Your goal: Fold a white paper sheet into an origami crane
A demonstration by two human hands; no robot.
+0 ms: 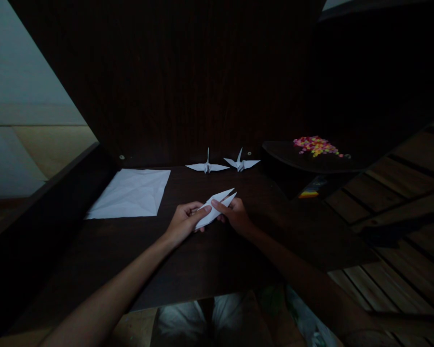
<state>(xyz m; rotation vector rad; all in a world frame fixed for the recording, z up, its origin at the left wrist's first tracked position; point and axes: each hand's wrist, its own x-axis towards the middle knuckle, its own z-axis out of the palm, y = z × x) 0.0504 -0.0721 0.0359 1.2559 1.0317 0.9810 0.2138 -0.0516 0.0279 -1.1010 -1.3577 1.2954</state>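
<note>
Between both hands is a folded piece of white paper (207, 219), narrow and kite-like, with two slim points at its upper right end. My left hand (186, 218) grips the lower left part, thumb on top and fingers curled beneath. My right hand (237, 217) pinches the right side, its thumb pressed on the upper face. The paper is held above the dark desk (166, 270). Beyond it stand two white paper cranes, the left crane (207, 166) and the right crane (240, 165), wings spread. Parts of the fingers are hidden under the paper.
Creased white sheets (130, 193) lie at the left of the desk. A small curved shelf (275, 150) at the right bears a heap of small colourful pieces (316, 145). A dark side panel (47, 197) edges the left, and a tall dark board (188, 77) rises behind.
</note>
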